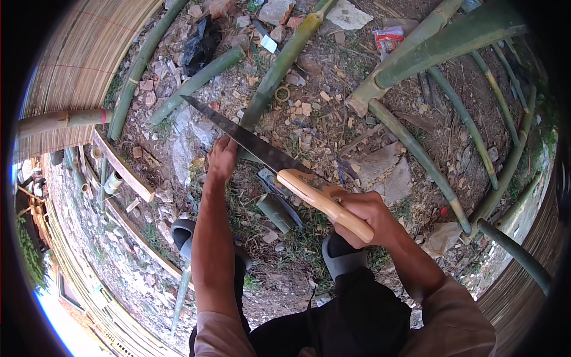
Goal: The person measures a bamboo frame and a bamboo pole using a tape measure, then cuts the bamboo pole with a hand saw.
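My right hand (361, 217) is wrapped round the light wooden handle of a handsaw (259, 146). The dark blade slants up to the left and lies across a green bamboo pole (276, 72). The pole runs away from me toward the far edge of the view. Just on the near side of the blade, my left hand (221, 157) is closed on the pole's near end, its fingers partly hidden. A short cut piece of bamboo (275, 213) lies on the ground between my feet, below the saw.
Several bamboo poles (419, 152) lie and lean on the right. Another bamboo length (199, 84) rests beyond my left hand, near a black plastic bag (201, 44). A curved wooden strip (124, 166) and a slatted mat (83, 56) are at left. Stones and wood chips litter the ground.
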A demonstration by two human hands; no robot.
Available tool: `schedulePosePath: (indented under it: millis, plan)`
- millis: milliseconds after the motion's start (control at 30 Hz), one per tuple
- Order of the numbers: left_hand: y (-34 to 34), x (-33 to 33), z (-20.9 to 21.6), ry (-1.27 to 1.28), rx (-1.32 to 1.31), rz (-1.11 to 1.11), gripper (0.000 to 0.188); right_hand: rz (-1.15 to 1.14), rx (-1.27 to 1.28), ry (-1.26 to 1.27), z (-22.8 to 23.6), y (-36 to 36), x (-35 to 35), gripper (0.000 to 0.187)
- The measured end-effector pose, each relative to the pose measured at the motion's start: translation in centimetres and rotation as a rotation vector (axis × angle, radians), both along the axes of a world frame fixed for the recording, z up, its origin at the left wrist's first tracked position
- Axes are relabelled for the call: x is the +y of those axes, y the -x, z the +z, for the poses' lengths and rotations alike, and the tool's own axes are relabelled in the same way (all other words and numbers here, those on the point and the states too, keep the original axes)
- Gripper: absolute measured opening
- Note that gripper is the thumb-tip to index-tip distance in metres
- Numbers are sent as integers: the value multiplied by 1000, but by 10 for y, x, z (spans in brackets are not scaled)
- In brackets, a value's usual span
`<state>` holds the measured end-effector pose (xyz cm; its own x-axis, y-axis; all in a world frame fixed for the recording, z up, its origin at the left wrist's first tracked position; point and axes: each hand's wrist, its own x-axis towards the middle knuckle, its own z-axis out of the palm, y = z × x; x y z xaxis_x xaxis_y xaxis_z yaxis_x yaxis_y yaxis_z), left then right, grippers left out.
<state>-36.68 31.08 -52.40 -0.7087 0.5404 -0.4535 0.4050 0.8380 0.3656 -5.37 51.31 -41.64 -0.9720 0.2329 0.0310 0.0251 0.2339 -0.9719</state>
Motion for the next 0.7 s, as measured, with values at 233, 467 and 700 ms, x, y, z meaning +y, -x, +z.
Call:
schedulePosePath:
  millis: [233, 467, 700]
  plan:
    - [0, -9, -8, 12, 288, -216, 33, -18, 52, -54, -1, 2, -1, 18]
    - [2, -8, -16, 30, 248, -181, 33, -8, -12, -57, 1, -29, -4, 17]
    - [-5, -4, -15, -65, 259, -138, 34, -19, -43, -13, 16, -68, 12, 13]
